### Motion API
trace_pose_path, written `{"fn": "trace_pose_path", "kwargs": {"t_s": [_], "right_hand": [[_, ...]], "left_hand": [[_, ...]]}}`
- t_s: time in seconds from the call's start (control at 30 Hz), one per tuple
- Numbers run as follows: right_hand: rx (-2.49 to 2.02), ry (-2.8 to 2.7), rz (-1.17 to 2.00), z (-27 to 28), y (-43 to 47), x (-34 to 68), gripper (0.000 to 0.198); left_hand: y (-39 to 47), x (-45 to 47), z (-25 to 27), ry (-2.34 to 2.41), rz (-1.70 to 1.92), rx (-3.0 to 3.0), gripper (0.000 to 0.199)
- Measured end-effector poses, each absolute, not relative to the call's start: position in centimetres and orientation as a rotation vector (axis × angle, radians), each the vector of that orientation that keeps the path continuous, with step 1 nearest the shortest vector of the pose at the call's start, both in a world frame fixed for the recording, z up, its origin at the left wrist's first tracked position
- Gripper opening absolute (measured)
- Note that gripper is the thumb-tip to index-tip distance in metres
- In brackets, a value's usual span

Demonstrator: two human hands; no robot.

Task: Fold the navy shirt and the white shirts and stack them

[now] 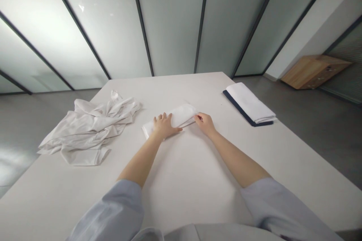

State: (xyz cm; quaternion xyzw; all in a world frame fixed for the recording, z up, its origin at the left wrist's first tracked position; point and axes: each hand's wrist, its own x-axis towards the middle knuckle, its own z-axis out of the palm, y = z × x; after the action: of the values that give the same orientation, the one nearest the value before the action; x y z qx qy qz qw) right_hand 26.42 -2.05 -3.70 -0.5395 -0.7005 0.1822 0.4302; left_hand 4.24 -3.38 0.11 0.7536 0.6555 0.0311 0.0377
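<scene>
A folded white cloth (182, 113) lies in the middle of the white table, set at a slant in front of me. My left hand (164, 126) rests flat on its left part, fingers spread and thumb pointing right. At the cloth's right end, my right hand (204, 122) pinches the edge between thumb and fingers. The layers show along the near side of the cloth. Part of its left portion is hidden under my left hand.
A crumpled heap of white fabric (96, 124) lies on the left of the table (186, 188). At the right, a folded white cloth (250, 103) sits on a dark navy piece (240, 111). Beyond stand frosted glass panels (172, 19) and a wooden cabinet (308, 70).
</scene>
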Motion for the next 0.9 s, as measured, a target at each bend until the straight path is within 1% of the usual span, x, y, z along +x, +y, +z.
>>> {"fn": "trace_pose_path", "kwargs": {"t_s": [0.07,0.17,0.33,0.73,0.83,0.9], "right_hand": [[-1.436,-1.557,0.366,-4.1,-1.4,27.5,0.020],[-1.565,-1.414,0.386,-4.7,-0.6,28.5,0.014],[-1.663,-1.566,0.463,-5.0,-0.4,28.3,0.019],[-1.929,-1.714,0.250,-3.6,-0.9,27.2,0.018],[-1.840,-1.671,0.278,-3.8,-0.7,27.2,0.018],[-1.680,-1.608,0.400,-3.9,-0.5,27.4,0.021]], "left_hand": [[-3.3,4.2,-0.3,1.937,0.045,2.413,0.086],[-2.7,3.3,-1.0,1.846,0.079,2.529,0.076],[-1.9,1.9,-1.7,1.754,0.128,2.582,0.077],[-2.0,2.1,-1.7,1.758,0.206,2.512,0.075],[-2.1,2.2,-1.6,1.759,0.198,2.520,0.075],[-2.1,2.2,-1.5,1.761,0.184,2.522,0.076]]}}
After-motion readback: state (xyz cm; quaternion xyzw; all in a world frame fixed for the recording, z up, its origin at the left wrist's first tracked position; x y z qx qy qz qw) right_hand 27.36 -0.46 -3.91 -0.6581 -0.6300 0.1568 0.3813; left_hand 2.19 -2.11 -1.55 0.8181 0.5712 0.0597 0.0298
